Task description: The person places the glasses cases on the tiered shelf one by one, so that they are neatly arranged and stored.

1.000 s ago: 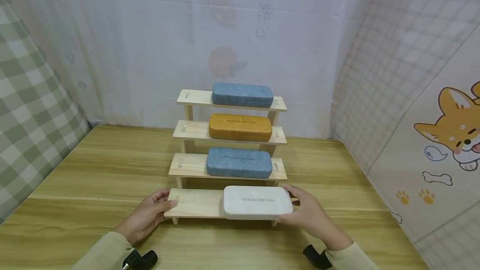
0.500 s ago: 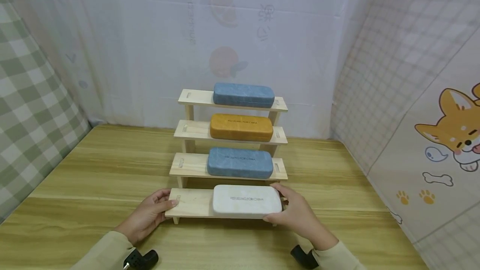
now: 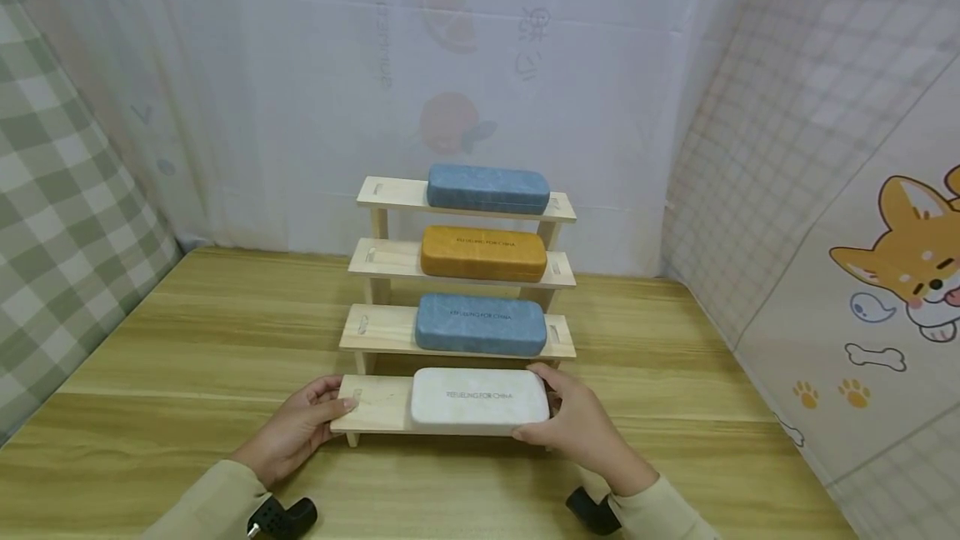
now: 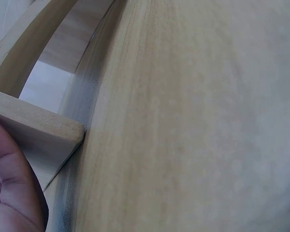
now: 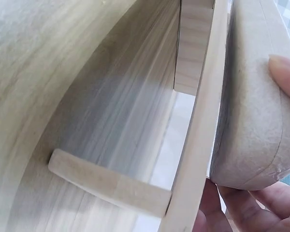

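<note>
A white glasses case [image 3: 480,401] with dark lettering lies on the lowest step of a wooden tiered stand [image 3: 375,402]. My right hand [image 3: 581,423] grips its right end, thumb on the near side and fingers at the far side. In the right wrist view the case [image 5: 256,106] lies along the step's board, with the thumb pressed on its side. At the left end of the same step, my left hand [image 3: 296,427] pinches the board, thumb on top. The left wrist view shows part of that hand [image 4: 14,193] against the wood.
Higher steps carry a blue case [image 3: 481,325], a mustard-yellow case [image 3: 483,254] and another blue case [image 3: 488,189]. The stand is on a wood-grain table [image 3: 225,340]. A pale curtain [image 3: 300,107] hangs behind, with a checked cloth [image 3: 67,190] at left.
The white glasses case has slid left along the lowest step, from its right end to nearer the middle, with my right hand moving along. My left hand has stayed at the step's left end.
</note>
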{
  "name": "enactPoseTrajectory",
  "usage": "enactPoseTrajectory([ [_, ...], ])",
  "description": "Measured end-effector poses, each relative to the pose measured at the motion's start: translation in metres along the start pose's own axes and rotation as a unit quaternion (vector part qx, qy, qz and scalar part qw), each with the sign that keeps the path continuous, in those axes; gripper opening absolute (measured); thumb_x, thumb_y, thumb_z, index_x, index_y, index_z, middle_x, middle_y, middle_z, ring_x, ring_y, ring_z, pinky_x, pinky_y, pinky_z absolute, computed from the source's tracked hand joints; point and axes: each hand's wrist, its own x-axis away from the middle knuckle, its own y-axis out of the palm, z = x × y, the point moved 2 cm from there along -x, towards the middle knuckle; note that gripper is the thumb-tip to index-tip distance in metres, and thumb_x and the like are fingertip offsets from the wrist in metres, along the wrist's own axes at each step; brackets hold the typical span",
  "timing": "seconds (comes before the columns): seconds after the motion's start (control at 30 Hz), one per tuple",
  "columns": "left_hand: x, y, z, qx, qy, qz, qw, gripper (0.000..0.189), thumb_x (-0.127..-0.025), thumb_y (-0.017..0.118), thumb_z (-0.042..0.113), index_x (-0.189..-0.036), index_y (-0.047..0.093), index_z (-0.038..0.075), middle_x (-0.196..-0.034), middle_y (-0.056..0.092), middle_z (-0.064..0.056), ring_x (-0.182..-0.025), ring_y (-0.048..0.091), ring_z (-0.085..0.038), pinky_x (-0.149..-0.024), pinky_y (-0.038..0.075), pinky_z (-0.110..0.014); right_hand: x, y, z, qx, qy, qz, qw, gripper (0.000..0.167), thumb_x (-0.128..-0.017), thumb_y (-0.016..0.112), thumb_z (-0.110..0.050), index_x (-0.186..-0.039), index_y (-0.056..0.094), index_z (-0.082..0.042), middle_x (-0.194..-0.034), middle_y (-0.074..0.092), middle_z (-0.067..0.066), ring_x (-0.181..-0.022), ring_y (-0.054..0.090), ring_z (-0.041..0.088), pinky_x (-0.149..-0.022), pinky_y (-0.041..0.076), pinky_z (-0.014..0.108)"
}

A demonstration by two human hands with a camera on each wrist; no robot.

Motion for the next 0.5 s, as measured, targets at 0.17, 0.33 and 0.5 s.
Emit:
enactPoseTrajectory([
  [0.17, -0.0002, -0.0002, -0.0003, 0.005, 0.0, -0.002, 1.0, 0.063, -0.096, 0.056, 0.007, -0.142, 0.017, -0.014, -0.112, 0.055, -0.005, -0.097, 0.059, -0.01, -0.085, 0.052, -0.025, -0.0018, 0.0033, 0.0004, 0.005, -0.006, 0.004, 1.0, 0.087, -0.061, 0.092, -0.017, -0.136, 0.051, 0.002, -0.118, 0.059, 0.014, -0.095, 0.06, 0.02, -0.075, 0.052, 0.031],
  [0.33, -0.0006, -0.0008, -0.001, 0.005, -0.002, 0.0, 1.0, 0.064, -0.096, 0.055, 0.007, -0.143, 0.016, -0.014, -0.113, 0.055, -0.006, -0.098, 0.059, -0.01, -0.085, 0.052, -0.025, -0.0027, 0.0054, -0.0011, 0.031, -0.011, 0.015, 0.9993, 0.086, -0.059, 0.093, -0.018, -0.133, 0.054, 0.002, -0.121, 0.06, 0.013, -0.101, 0.057, 0.02, -0.083, 0.05, 0.035],
  [0.5, -0.001, -0.0012, -0.0012, 0.004, -0.004, -0.001, 1.0, 0.065, -0.096, 0.055, 0.008, -0.143, 0.015, -0.014, -0.114, 0.054, -0.006, -0.098, 0.058, -0.01, -0.085, 0.052, -0.025, -0.0025, 0.0064, -0.0032, 0.047, -0.011, 0.023, 0.9986, 0.085, -0.058, 0.093, -0.017, -0.131, 0.056, 0.001, -0.125, 0.06, 0.014, -0.107, 0.056, 0.024, -0.089, 0.048, 0.04],
])
